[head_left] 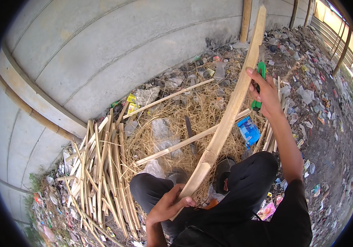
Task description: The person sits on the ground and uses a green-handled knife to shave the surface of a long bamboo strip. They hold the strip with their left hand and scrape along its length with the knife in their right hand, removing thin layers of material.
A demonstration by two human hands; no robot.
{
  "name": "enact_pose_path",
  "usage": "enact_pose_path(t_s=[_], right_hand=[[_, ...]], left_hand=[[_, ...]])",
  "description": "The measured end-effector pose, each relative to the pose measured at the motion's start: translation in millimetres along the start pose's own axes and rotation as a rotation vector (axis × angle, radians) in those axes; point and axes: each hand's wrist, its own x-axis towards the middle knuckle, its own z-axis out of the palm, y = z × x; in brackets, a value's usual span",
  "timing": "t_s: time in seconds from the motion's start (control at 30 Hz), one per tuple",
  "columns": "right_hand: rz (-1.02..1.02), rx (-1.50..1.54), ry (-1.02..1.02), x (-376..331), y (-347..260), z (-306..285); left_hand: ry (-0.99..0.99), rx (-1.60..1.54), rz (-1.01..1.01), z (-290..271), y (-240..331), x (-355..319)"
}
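A long, wide split bamboo strip (228, 123) slants up and to the right across my lap, reaching toward the wall. My left hand (169, 206) is closed around its lower end, beside my thigh. Higher up, my right hand (267, 92) grips a green utility knife (261, 71), its blade extending upward close by the strip's right edge. The right thumb rests at the strip; whether the blade touches the bamboo I cannot tell. Between my feet and the wall, a dark blade-like tool (188, 128) lies on straw-like shavings (156, 138).
A heap of thin bamboo strips (106, 177) lies at the left. One loose strip (176, 146) crosses the shavings under the held piece. A blue wrapper (249, 131) sits near my right knee. Concrete wall (143, 37) rises ahead; litter covers the ground (328, 156) at right.
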Motion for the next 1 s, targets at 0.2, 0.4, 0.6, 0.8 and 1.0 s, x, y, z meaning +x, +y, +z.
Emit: enact_pose_path(t_s=[0.2,0.4,0.6,0.8,1.0], right_hand=[[-0.081,0.065,0.123,42.6,-5.6,-37.0],[-0.07,0.106,0.122,45.2,-1.4,-35.5],[-0.058,0.124,0.106,21.6,-2.0,-12.3],[-0.013,0.131,0.055,-18.3,-17.4,19.7],[0.011,0.085,-0.04,-44.1,-18.9,31.0]], left_hand=[[-0.012,-0.013,-0.202,-7.8,7.0,-15.6],[-0.114,0.083,-0.129,-16.2,3.7,-8.4],[0.022,0.397,0.017,-24.1,10.5,18.8],[0.356,0.617,0.22,14.5,59.1,31.8],[0.224,0.233,0.08,17.6,65.4,39.4]])
